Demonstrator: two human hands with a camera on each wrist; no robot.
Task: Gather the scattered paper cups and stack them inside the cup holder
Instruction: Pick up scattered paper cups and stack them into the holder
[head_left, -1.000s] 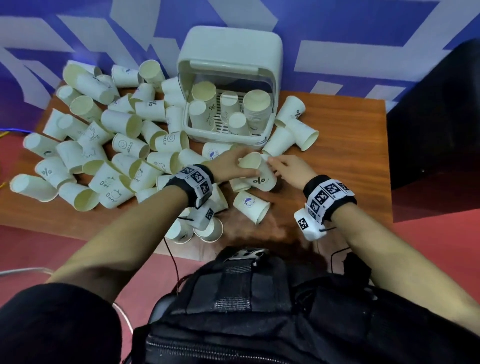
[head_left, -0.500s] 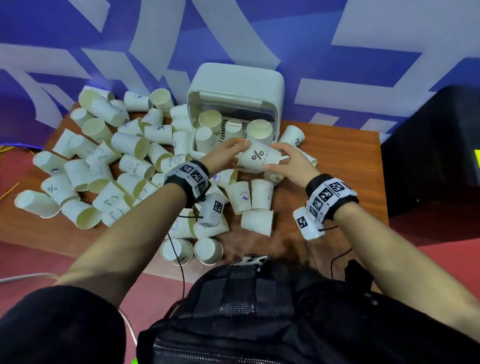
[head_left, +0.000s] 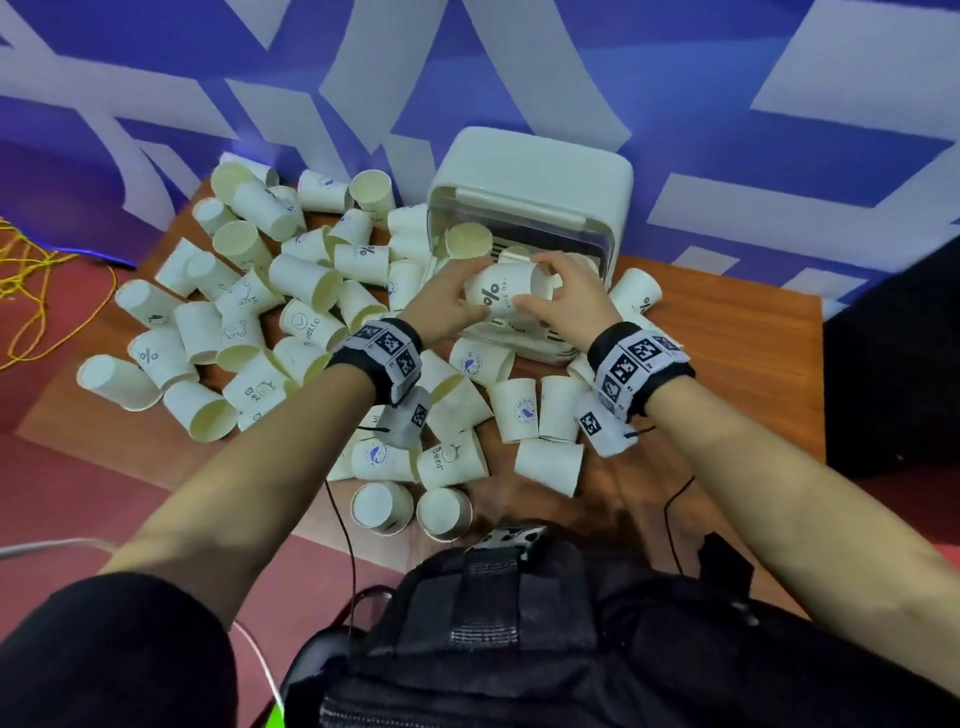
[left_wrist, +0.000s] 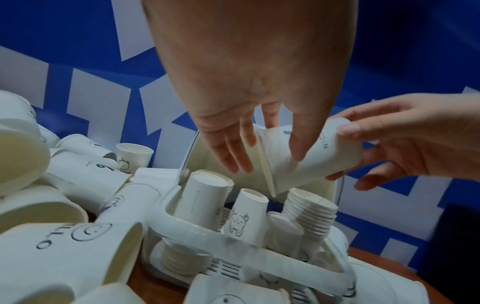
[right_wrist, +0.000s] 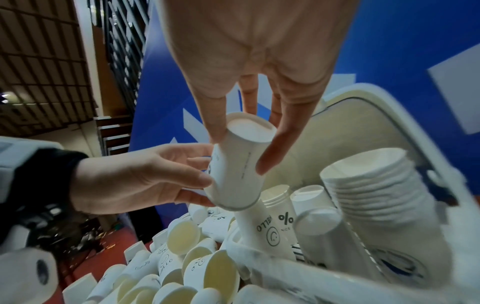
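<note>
A white paper cup (head_left: 505, 297) printed with "%" lies on its side in the air over the open front of the white cup holder (head_left: 535, 176). My left hand (head_left: 457, 304) pinches its rim end and my right hand (head_left: 553, 293) grips its base end. In the left wrist view the cup (left_wrist: 314, 162) hangs rim-down just above a tall stack of nested cups (left_wrist: 310, 207). The right wrist view shows my thumb and fingers round the cup (right_wrist: 239, 170), near the same stack (right_wrist: 374, 185). Several upside-down cups (left_wrist: 248, 214) stand inside the holder.
Many loose cups (head_left: 244, 332) lie scattered over the left half of the wooden table (head_left: 737, 364) and in front of the holder (head_left: 524, 410). Two upside-down cups (head_left: 382, 506) stand at the near edge. A blue-and-white wall rises right behind the holder.
Both hands have lifted the "%" cup off the table and carried it away from me, up to the holder's opening. The cup now lies level between them.
</note>
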